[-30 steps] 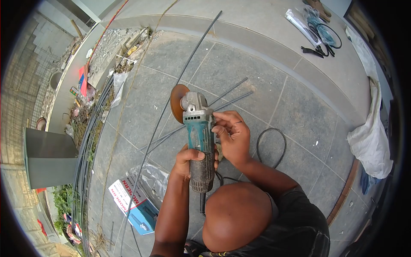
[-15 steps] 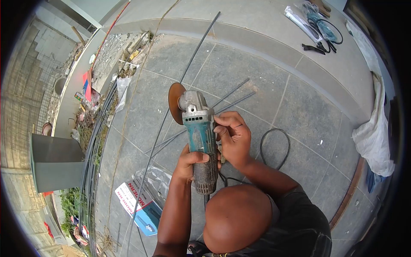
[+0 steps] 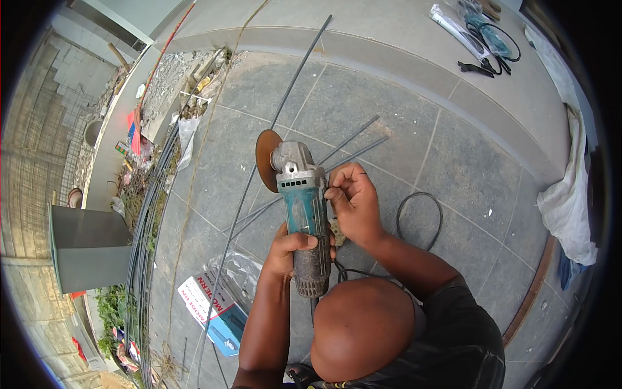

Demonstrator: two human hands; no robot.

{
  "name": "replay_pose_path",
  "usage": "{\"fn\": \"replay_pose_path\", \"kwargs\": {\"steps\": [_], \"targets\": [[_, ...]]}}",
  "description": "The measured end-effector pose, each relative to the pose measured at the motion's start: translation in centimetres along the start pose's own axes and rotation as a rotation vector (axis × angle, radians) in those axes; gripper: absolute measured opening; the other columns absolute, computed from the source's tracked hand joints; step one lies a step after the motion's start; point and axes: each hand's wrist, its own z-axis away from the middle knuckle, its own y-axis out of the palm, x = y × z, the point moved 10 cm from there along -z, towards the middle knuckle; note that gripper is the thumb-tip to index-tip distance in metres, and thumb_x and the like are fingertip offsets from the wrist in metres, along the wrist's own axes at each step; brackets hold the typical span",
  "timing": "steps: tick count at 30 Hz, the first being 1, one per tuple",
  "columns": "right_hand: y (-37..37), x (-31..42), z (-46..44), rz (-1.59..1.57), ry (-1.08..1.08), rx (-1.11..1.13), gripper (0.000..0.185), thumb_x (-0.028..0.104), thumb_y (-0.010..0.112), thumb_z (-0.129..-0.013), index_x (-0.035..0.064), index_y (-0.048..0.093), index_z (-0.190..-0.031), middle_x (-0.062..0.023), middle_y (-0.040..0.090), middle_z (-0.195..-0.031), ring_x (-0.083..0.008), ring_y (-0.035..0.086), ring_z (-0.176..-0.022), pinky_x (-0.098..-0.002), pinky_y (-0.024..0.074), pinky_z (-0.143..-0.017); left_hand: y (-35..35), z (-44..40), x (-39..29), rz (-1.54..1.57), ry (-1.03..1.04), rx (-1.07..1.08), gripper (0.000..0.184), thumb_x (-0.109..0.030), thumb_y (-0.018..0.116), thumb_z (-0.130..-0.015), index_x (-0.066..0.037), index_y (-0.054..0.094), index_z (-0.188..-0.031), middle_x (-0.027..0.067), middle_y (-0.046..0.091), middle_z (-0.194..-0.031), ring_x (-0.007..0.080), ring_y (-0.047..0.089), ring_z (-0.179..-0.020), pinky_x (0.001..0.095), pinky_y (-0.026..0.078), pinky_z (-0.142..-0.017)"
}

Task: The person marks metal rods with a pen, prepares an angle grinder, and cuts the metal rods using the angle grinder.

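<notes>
A teal and grey angle grinder (image 3: 303,207) with a brown disc (image 3: 267,160) points away from me. My left hand (image 3: 288,249) is wrapped round its dark rear body, thumb on top. At the grinder's right side, just behind the metal head, the bent fingers of my right hand (image 3: 353,201) are pinched together against the casing; what they hold, if anything, is hidden. A long thin rod (image 3: 285,97) runs beneath the disc's side, and two shorter rods (image 3: 359,152) cross the tiles under the tool.
A printed box (image 3: 214,311) and clear plastic lie at lower left. Long bundled rods (image 3: 139,259) and a grey bin-like object (image 3: 94,249) are farther left. A looped black cable (image 3: 440,223) lies right. Packaged items (image 3: 457,32) rest on the raised ledge; a white sack (image 3: 567,207) hangs beside it.
The view has shifted slightly, so the floor items appear a little farther right. Both hands keep nearly the same places on the grinder.
</notes>
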Motion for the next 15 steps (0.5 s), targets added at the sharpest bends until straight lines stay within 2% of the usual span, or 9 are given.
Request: {"fn": "replay_pose_path", "kwargs": {"steps": [1, 3, 4, 6, 7, 9, 10, 12, 15], "targets": [[0.1, 0.3, 0.0, 0.000, 0.000, 0.001, 0.021, -0.012, 0.058, -0.090, 0.0047, 0.048, -0.099, -0.0023, 0.051, -0.092, -0.0085, 0.052, -0.082, -0.0225, 0.0469, -0.073, 0.2, 0.0, -0.2, 0.000, 0.001, -0.001, 0.061, -0.023, 0.065, -0.057, 0.009, 0.058, -0.109, 0.0227, 0.065, -0.084, 0.0345, 0.067, -0.066, 0.0423, 0.057, -0.061], [-0.2, -2.3, 0.8, -0.191, 0.323, -0.074, 0.019, -0.005, 0.061, -0.093, 0.0062, 0.048, -0.102, -0.0018, 0.055, -0.090, -0.0093, 0.052, -0.072, -0.0238, 0.0459, -0.067, 0.5, -0.1, -0.6, -0.019, 0.022, 0.006, 0.062, -0.023, 0.064, -0.057, 0.009, 0.057, -0.110, 0.0226, 0.065, -0.084, 0.0345, 0.067, -0.066, 0.0421, 0.057, -0.062], [-0.1, -2.2, 0.9, -0.191, 0.322, -0.075, 0.019, -0.005, 0.061, -0.093, 0.0062, 0.048, -0.102, -0.0018, 0.055, -0.090, -0.0093, 0.052, -0.072, -0.0238, 0.0459, -0.067, 0.5, -0.3, -0.6, -0.019, 0.022, 0.007, 0.062, -0.023, 0.064, -0.057, 0.009, 0.057, -0.110, 0.0226, 0.065, -0.084, 0.0345, 0.067, -0.066, 0.0421, 0.057, -0.062], [1.0, -4.2, 2.1, -0.529, 0.552, -0.106, 0.015, 0.009, 0.063, -0.097, 0.0077, 0.050, -0.102, -0.0022, 0.056, -0.091, -0.0102, 0.052, -0.071, -0.0236, 0.0447, -0.065, 0.7, -0.5, -0.7, -0.021, 0.021, 0.032, 0.062, -0.023, 0.064, -0.057, 0.009, 0.058, -0.110, 0.0226, 0.065, -0.084, 0.0343, 0.067, -0.065, 0.0421, 0.057, -0.062], [0.9, -4.0, 2.2, -0.529, 0.552, -0.109, 0.015, 0.009, 0.063, -0.097, 0.0077, 0.050, -0.102, -0.0022, 0.056, -0.091, -0.0102, 0.052, -0.071, -0.0236, 0.0447, -0.065, 0.6, -0.5, -0.6, -0.022, 0.018, 0.033, 0.062, -0.023, 0.064, -0.057, 0.009, 0.058, -0.110, 0.0226, 0.065, -0.084, 0.0343, 0.067, -0.065, 0.0421, 0.057, -0.062], [1.5, -4.6, 3.2, -0.609, 0.689, -0.093, 0.020, 0.024, 0.064, -0.098, 0.0097, 0.051, -0.103, -0.0033, 0.057, -0.091, -0.0115, 0.052, -0.071, -0.0250, 0.0434, -0.057, 0.9, -0.5, -0.6, 0.035, 0.013, 0.070, 0.055, -0.016, 0.067, -0.061, 0.008, 0.057, -0.109, 0.0204, 0.066, -0.083, 0.0321, 0.068, -0.067, 0.0418, 0.058, -0.065], [1.3, -4.7, 3.3, -0.610, 0.687, -0.097, 0.020, 0.024, 0.064, -0.098, 0.0097, 0.051, -0.103, -0.0033, 0.057, -0.091, -0.0115, 0.052, -0.071, -0.0250, 0.0434, -0.057, 0.9, -0.5, -0.6, 0.033, 0.010, 0.072, 0.055, -0.016, 0.067, -0.061, 0.008, 0.057, -0.109, 0.0204, 0.066, -0.083, 0.0321, 0.068, -0.067, 0.0418, 0.058, -0.065], [1.7, -5.2, 3.8, -0.658, 0.713, -0.012, 0.027, 0.037, 0.061, -0.098, 0.0137, 0.054, -0.109, -0.0064, 0.062, -0.089, -0.0143, 0.058, -0.063, -0.0269, 0.0463, -0.047, 0.9, -0.6, -0.8, 0.014, 0.021, 0.055, 0.052, -0.015, 0.067, -0.062, 0.008, 0.058, -0.108, 0.0200, 0.066, -0.083, 0.0316, 0.068, -0.067, 0.0409, 0.058, -0.064], [2.2, -5.5, 4.5, -0.678, 0.742, 0.017, 0.037, 0.048, 0.059, -0.096, 0.0138, 0.056, -0.109, -0.0071, 0.063, -0.084, -0.0144, 0.053, -0.051, -0.0280, 0.0424, -0.040, 1.0, -0.9, -1.0, -0.011, 0.048, 0.069, 0.049, -0.014, 0.067, -0.063, 0.008, 0.059, -0.106, 0.0190, 0.067, -0.083, 0.0307, 0.068, -0.066, 0.0400, 0.058, -0.064]]}}
